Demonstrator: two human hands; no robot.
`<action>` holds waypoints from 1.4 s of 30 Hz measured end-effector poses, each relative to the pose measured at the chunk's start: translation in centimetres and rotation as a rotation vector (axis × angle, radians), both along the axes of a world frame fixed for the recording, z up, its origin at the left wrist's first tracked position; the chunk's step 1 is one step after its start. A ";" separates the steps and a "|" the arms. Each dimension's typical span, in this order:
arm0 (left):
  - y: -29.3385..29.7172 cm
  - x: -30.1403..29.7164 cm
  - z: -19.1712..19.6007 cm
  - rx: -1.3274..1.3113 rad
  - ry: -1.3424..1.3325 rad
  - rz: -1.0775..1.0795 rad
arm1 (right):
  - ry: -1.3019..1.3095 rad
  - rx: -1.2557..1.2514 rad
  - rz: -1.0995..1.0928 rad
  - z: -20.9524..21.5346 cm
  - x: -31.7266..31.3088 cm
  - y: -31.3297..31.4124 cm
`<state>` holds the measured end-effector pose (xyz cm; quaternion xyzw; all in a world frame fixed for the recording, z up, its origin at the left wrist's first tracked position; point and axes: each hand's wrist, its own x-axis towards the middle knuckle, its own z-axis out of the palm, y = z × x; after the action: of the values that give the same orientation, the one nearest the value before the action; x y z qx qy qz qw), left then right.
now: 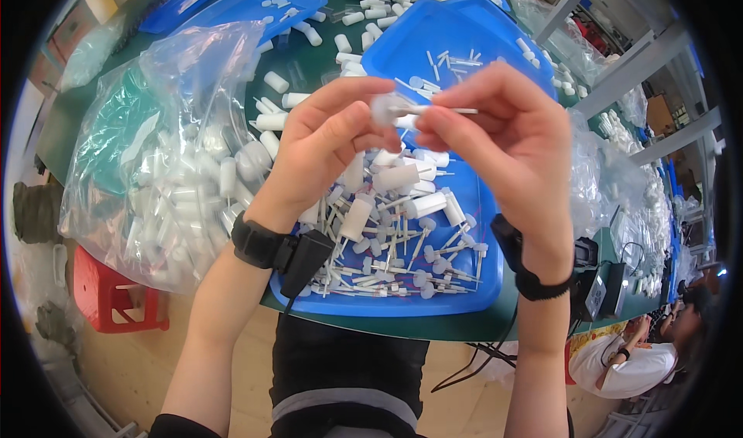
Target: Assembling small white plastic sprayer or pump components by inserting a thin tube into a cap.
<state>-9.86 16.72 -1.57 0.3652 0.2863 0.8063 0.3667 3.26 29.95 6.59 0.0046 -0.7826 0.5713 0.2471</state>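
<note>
Above the near blue tray (464, 302), both of my hands meet at one small piece. My left hand (321, 140) holds a translucent white round cap (383, 109) between thumb and fingers. My right hand (507, 140) pinches a thin white stick (463, 111) that runs toward the cap; fingers hide where the two meet. Below them the tray holds a pile of white cylinders (356, 217) and many thin sticks with translucent round ends (422, 279). Black bands with small dark devices circle both wrists.
A clear plastic bag (162, 183) full of white cylinders lies at the left. Further blue trays (472, 32) with small sticks and loose white cylinders (275, 82) cover the far green table. A red stool (116, 291) stands lower left; another person (627, 361) sits at lower right.
</note>
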 end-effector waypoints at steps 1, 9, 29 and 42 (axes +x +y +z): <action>-0.1 -0.3 0.1 0.004 -0.054 0.012 | 0.051 -0.019 0.022 -0.5 -1.0 -0.1; -0.5 -1.9 -1.4 0.023 -0.328 0.507 | -0.057 0.072 -0.223 -1.1 -9.9 4.0; -0.3 -2.3 -1.6 0.041 -0.447 0.721 | -0.057 0.954 -0.129 -7.9 -23.2 6.7; 0.1 -0.3 -0.2 0.013 0.025 0.422 | -0.108 -0.100 -0.006 -1.2 -1.1 2.0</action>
<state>-10.12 16.79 -1.80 0.3093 0.3559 0.8625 0.1837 2.19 31.93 5.38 -0.0408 -0.7652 0.6085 0.2060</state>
